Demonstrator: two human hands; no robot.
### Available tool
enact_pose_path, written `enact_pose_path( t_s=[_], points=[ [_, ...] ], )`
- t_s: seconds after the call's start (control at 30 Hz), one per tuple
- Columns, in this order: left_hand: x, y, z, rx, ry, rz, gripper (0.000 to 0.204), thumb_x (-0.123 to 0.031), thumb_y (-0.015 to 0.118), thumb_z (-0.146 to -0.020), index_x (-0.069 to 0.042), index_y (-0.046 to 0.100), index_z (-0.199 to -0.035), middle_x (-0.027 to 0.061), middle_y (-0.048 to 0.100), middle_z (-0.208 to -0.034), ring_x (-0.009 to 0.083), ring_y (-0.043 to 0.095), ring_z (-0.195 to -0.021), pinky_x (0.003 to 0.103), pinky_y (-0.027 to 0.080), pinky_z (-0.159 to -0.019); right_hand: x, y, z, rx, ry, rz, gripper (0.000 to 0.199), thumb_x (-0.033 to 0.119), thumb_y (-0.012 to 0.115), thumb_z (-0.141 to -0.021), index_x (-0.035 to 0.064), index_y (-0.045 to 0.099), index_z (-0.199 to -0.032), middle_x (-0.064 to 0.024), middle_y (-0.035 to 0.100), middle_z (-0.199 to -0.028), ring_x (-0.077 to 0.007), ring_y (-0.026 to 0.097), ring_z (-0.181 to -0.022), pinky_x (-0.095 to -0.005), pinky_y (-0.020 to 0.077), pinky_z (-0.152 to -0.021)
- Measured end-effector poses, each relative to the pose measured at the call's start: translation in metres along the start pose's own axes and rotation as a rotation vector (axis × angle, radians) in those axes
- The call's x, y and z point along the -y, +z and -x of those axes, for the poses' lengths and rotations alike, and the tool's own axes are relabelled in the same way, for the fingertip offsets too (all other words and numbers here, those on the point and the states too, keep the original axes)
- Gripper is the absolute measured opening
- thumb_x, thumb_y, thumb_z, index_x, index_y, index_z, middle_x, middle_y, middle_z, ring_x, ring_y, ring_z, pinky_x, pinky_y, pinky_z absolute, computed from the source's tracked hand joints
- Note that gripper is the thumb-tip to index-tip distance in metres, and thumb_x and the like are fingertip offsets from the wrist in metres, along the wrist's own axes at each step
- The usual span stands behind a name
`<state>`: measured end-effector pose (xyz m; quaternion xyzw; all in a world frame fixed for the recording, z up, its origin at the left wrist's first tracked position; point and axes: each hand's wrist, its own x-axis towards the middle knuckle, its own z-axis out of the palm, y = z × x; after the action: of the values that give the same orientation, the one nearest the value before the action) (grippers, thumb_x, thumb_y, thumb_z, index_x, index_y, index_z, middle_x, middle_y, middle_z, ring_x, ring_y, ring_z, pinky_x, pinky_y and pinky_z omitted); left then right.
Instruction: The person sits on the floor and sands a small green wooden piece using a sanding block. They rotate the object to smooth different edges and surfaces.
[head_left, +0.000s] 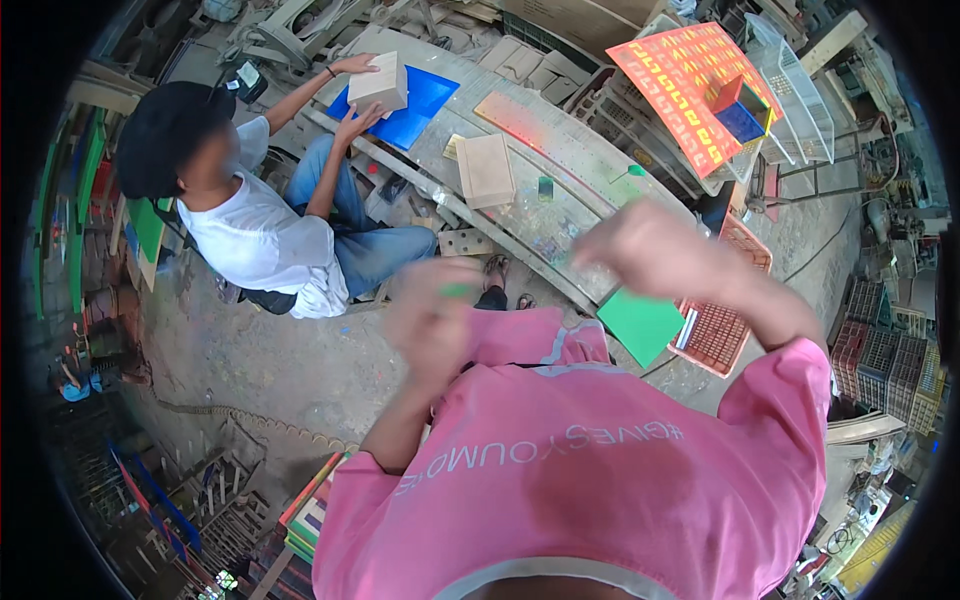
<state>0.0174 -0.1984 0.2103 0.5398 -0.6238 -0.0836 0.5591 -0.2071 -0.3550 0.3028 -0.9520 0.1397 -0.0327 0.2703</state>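
Observation:
Smeared by motion, my left hand [432, 318] is raised in front of my body, its fingers curled around a small green piece [458, 290] whose kind is too blurred to tell. My right hand [645, 250] is over the near right part of the long workbench [440, 178]. Its fingers look bent, but blur hides whether they hold anything. A flat green sheet [640, 325] lies just below that hand, at the bench's end. Another small green piece [636, 170] rests on the bench beyond it.
At the left a seated person [255, 215] handles wooden blocks [390, 80] over a blue sheet [432, 100]. A wooden block stack [486, 170] sits mid-bench. An orange patterned sheet [675, 95] bears a blue and red box [740, 110]. A red crate [715, 340] stands right.

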Motion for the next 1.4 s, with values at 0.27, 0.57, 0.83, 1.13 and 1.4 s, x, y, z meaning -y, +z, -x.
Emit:
enact_pose_path(
  t_s=[0.27, 0.57, 0.83, 1.13, 1.4],
  points=[
    [-0.009, -0.019, 0.049, -0.316, -0.639, 0.925, 0.034, 0.007, 0.067, -0.081, 0.000, 0.054, -0.111, 0.0129, 0.064, -0.104, 0.0208, 0.065, -0.091, 0.032, 0.053, -0.083, -0.044, -0.002, 0.028, 0.177, 0.257, -0.116, 0.015, 0.008, 0.052, -0.088, -0.0005, 0.063, -0.085, -0.0152, 0.064, -0.078, -0.0282, 0.061, -0.075, -0.0358, 0.0465, -0.070],
    [-0.003, 0.003, 0.038, -0.104, -0.768, 1.451, 0.047, -0.008, 0.074, -0.080, -0.003, 0.048, -0.119, 0.0141, 0.060, -0.112, 0.0221, 0.064, -0.094, 0.037, 0.053, -0.084, -0.265, 0.306, 0.040, -0.203, 1.135, -0.114, 0.016, 0.018, 0.063, -0.077, 0.0078, 0.073, -0.084, -0.0182, 0.069, -0.083, -0.0321, 0.066, -0.074, -0.0397, 0.0523, -0.074],
    [0.042, -0.035, 0.048, -0.002, -1.209, 1.119, 0.042, -0.007, 0.064, -0.088, -0.004, 0.045, -0.126, 0.0128, 0.056, -0.114, 0.0191, 0.061, -0.092, 0.031, 0.053, -0.082, -0.276, 0.351, -0.022, -0.648, 1.286, 0.131, 0.035, 0.034, 0.073, -0.073, 0.0061, 0.066, -0.093, -0.0159, 0.062, -0.103, -0.0330, 0.059, -0.100, -0.0436, 0.0469, -0.086],
    [0.086, -0.059, 0.041, 0.002, -1.369, 1.034, 0.044, -0.005, 0.062, -0.086, 0.000, 0.046, -0.127, 0.0167, 0.057, -0.118, 0.0200, 0.061, -0.089, 0.031, 0.053, -0.083, -0.308, 0.366, -0.143, -0.719, 1.596, 0.058, 0.048, 0.036, 0.069, -0.079, 0.0037, 0.057, -0.112, -0.0123, 0.056, -0.118, -0.0288, 0.051, -0.114, -0.0454, 0.0386, -0.095],
    [0.096, -0.038, 0.004, 0.299, -1.273, 0.904, 0.046, -0.005, 0.058, -0.088, 0.001, 0.044, -0.132, 0.0195, 0.054, -0.126, 0.0224, 0.061, -0.096, 0.034, 0.051, -0.087, -0.323, 0.369, -0.124, -1.076, 1.495, -0.268, 0.021, 0.021, 0.056, -0.083, 0.0010, 0.064, -0.080, -0.0235, 0.064, -0.075, -0.0368, 0.065, -0.073, -0.0461, 0.0512, -0.064]
  ],
)
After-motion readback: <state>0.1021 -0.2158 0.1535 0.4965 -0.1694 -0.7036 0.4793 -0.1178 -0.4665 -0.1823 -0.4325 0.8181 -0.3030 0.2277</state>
